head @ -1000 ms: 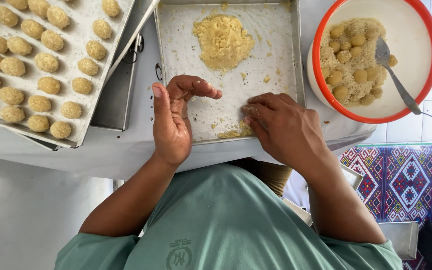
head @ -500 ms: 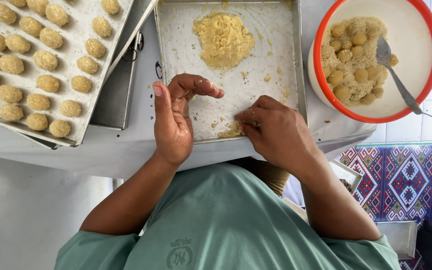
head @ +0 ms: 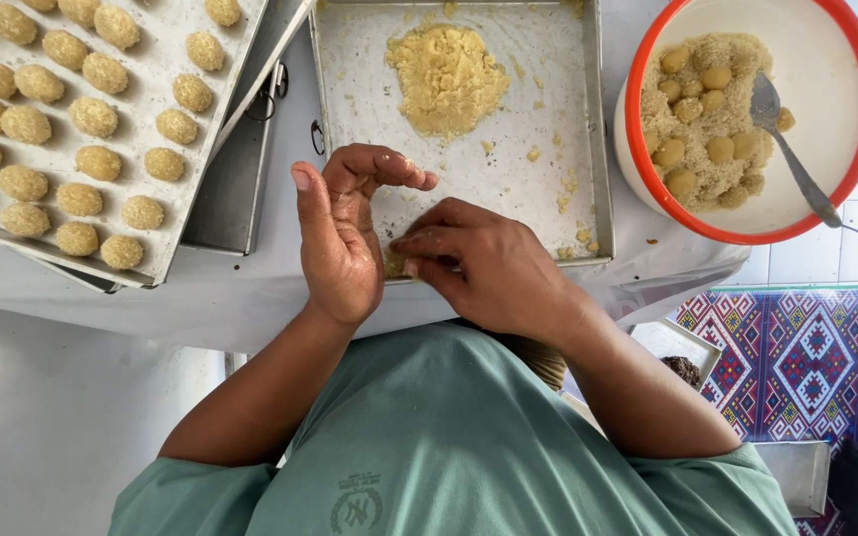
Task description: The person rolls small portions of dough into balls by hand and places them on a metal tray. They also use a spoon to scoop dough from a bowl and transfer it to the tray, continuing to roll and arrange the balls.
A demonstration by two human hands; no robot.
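Pale yellow, crumbly dough is the stuff in hand here: a small lump of it (head: 394, 260) sits in the cupped left hand (head: 338, 238), over the near edge of the square metal tray (head: 588, 139), and the right hand (head: 484, 268) reaches across to it. The left hand stands on its edge with the palm turned toward the right hand, its fingers (head: 389, 167) curled over the top and slightly apart, which seems meant to make a hollow that keeps the loose crumbs from falling. The right hand's fingers (head: 429, 241) lie together with their tips pressed against the lump, apparently packing it into the palm. Most of the lump is hidden between the two hands, so I cannot tell its long axis or which way it points. Both hands work directly above the tray, so any crumbs would drop back into it; a mound of the same dough (head: 446, 77) lies at the tray's far end, well apart from the hands. On the person's left, a slanted tray (head: 176, 213) carries rows of crumb-coated oval pieces (head: 96, 164), most with their long axes running roughly along the rows. On the right, a red-rimmed bowl (head: 851, 169) holds crumbs, more pieces and a metal spoon (head: 786, 149). All rest on a white-covered surface (head: 250, 298).
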